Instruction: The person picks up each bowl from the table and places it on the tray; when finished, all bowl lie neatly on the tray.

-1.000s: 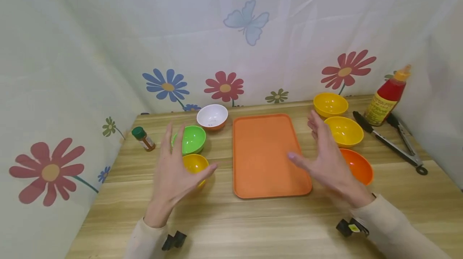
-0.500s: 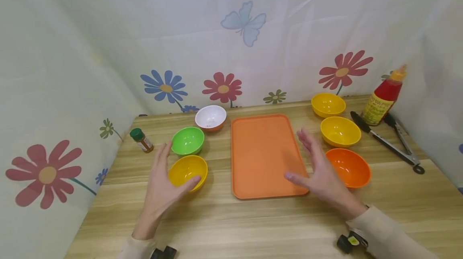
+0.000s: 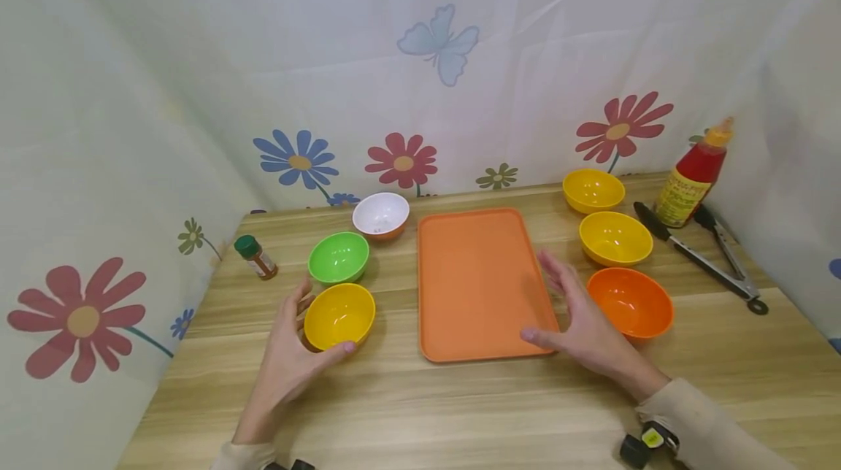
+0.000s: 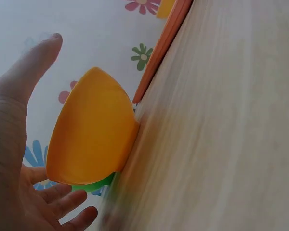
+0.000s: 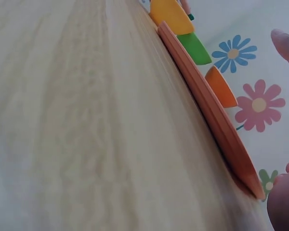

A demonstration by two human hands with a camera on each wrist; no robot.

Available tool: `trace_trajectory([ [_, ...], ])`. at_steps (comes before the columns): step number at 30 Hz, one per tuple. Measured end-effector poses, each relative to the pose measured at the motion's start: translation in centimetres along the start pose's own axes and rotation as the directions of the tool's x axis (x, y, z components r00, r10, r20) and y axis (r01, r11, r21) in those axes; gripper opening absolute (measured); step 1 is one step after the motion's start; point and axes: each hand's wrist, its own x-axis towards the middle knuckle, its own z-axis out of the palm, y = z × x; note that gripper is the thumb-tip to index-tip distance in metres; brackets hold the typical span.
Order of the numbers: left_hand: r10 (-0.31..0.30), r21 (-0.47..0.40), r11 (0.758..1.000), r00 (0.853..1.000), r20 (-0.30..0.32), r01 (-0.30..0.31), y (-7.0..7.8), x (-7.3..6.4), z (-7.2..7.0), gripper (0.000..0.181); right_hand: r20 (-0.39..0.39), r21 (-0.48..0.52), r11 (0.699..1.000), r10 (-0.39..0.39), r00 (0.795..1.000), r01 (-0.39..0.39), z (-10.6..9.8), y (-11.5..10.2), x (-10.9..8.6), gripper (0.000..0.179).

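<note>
My left hand (image 3: 287, 360) curves around the near-left yellow bowl (image 3: 339, 315), fingers along its left side and thumb before its near rim. In the left wrist view the thumb stands apart from this yellow bowl (image 4: 94, 130); whether the fingers touch it I cannot tell. Just behind is a green bowl (image 3: 339, 257), then a bowl white inside and orange outside (image 3: 381, 214). Over the right edge of the orange tray (image 3: 482, 284), my right hand (image 3: 585, 328) holds nothing, thumb and fingers spread. An orange bowl (image 3: 631, 302) sits right of it.
Two more yellow bowls, one nearer (image 3: 615, 238) and one farther (image 3: 593, 190), line the right side. Beyond them stand a red sauce bottle (image 3: 693, 178) and black-tipped tongs (image 3: 706, 262). A small green-capped spice jar (image 3: 256, 257) is at far left. Floral curtain (image 3: 434, 127) encloses the table.
My left hand has come down and nearer, to the side of the near-left yellow bowl. The right hand has lowered slightly. The view has shifted a little; the bowls and tray stay put.
</note>
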Motion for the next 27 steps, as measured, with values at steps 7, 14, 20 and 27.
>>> trace_trajectory([
  [7, 0.001, 0.012, 1.000, 0.999, 0.036, -0.001, -0.8, 0.0, 0.1, 0.134, 0.025, -0.019, 0.999, 0.037, 0.999, -0.037, -0.3, 1.0, -0.3, 0.120],
  [14, -0.004, 0.023, 1.000, 0.999, 0.050, 0.003, -1.1, -0.1, 0.1, 0.136, 0.051, -0.041, 0.996, 0.077, 0.996, -0.075, -0.8, 1.5, -0.5, 0.123],
  [20, -0.011, 0.010, 1.000, 0.999, 0.051, 0.010, -1.3, 0.0, 0.3, 0.132, 0.085, -0.086, 0.990, 0.120, 0.989, -0.113, -1.2, 1.8, -0.5, 0.127],
  [27, -0.017, -0.024, 1.000, 0.999, 0.029, 0.018, -1.9, 0.1, 0.4, 0.125, 0.098, -0.162, 0.980, 0.131, 0.987, -0.114, -1.6, 1.8, -0.6, 0.122],
])
